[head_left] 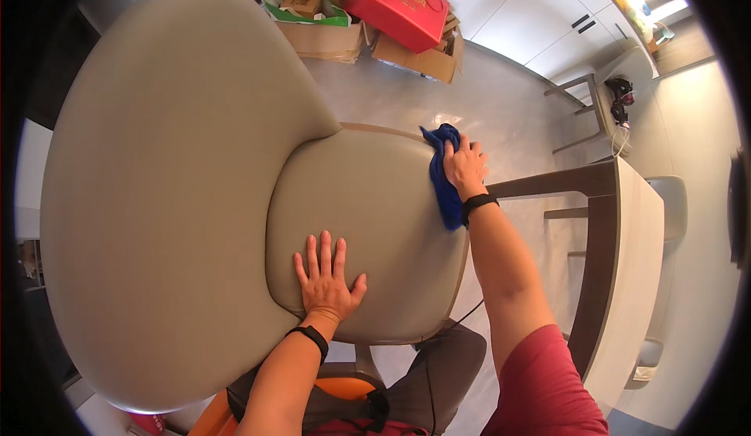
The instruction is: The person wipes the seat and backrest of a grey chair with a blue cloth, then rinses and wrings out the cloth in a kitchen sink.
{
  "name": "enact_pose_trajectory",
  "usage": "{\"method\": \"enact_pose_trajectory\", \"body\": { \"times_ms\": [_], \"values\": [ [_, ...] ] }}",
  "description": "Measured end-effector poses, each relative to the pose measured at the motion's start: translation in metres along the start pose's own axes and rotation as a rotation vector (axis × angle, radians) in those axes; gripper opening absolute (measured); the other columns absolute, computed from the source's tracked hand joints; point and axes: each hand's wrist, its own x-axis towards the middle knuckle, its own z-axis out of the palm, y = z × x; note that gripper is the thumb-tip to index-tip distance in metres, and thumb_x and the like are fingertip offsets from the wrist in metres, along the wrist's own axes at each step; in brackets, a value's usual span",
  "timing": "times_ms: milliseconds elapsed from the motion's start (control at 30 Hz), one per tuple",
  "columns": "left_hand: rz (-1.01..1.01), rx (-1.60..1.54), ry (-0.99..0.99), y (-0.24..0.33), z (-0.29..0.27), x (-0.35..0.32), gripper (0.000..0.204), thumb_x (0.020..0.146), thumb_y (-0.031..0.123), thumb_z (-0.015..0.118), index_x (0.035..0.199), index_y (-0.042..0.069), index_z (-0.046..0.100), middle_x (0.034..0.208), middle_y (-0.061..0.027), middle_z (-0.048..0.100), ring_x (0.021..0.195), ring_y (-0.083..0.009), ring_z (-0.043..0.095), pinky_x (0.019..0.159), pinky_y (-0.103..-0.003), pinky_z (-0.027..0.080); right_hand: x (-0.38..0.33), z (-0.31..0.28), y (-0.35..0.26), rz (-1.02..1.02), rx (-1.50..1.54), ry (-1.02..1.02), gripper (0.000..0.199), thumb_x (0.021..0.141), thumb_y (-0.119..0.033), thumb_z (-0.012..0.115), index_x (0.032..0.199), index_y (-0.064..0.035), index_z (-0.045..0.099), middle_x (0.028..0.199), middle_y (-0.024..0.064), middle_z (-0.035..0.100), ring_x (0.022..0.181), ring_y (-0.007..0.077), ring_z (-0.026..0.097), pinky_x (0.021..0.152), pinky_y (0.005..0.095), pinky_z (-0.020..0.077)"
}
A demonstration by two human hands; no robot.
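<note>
"chair (168, 178) closest to us, its broad greyish-beige back filling the person's left. would it be heavy to shift?"

"moderately, i'd guess. it stands just beside the table (637, 279). to move it, i'd use 2 hands: 1 on the backrest's outer edge, 1 under the rim of the seat."

"and the seat (375, 193) itself?"

"the cover looks smooth, like leather or something similar, so probably a bit slippery, with padding that should give slightly under a palm. not fragile, i'd say, though a hard scrape might mark it."

"what about the blue cloth (447, 203)?"

"it's draped at the seat's front edge, on the person's right. limp, soft, next to no weight. best held bunched in the middle or pressed flat under the palm; by 1 corner it would likely just flop."

"and the 2 hands?"

"left hand (326, 286): palm down on the seat, near the backrest, 4 fingers spread, thumb stretched out. it holds nothing. right hand (466, 167): on top of the cloth at that front edge, fingers reaching forward, slightly parted at the tips. whether they're pinching any fabric, i can't tell from where i stand."
</note>
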Motion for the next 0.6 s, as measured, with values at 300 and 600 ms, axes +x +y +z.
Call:
{"method": "enact_pose_trajectory", "body": {
  "times_ms": [300,600],
  "values": [
    [0.011,0.015,0.029,0.002,-0.002,0.001,0.084,0.088,0.045,0.061,0.158,0.009,0.034,0.17,-0.0168,0.02,0.157,-0.0405,0.014,0.123,-0.064,0.005,-0.056,-0.013,0.029,-0.018,0.205,0.043,0.05,0.094,-0.042,0.063,0.122,-0.0016,0.057,0.109,0.0276,0.065,0.103,0.0469,0.064,0.091,0.0533,0.0519],
    [0.008,0.025,0.106,0.01,-0.012,0.002,0.077,0.092,0.046,0.058,0.156,0.009,0.037,0.169,-0.0136,0.023,0.157,-0.0358,0.015,0.126,-0.058,0.007,-0.316,-0.036,0.054,-0.138,0.166,0.022,0.052,0.087,-0.029,0.073,0.125,0.0,0.051,0.106,0.023,0.056,0.096,0.0441,0.059,0.081,0.053,0.051]
  ]
}}
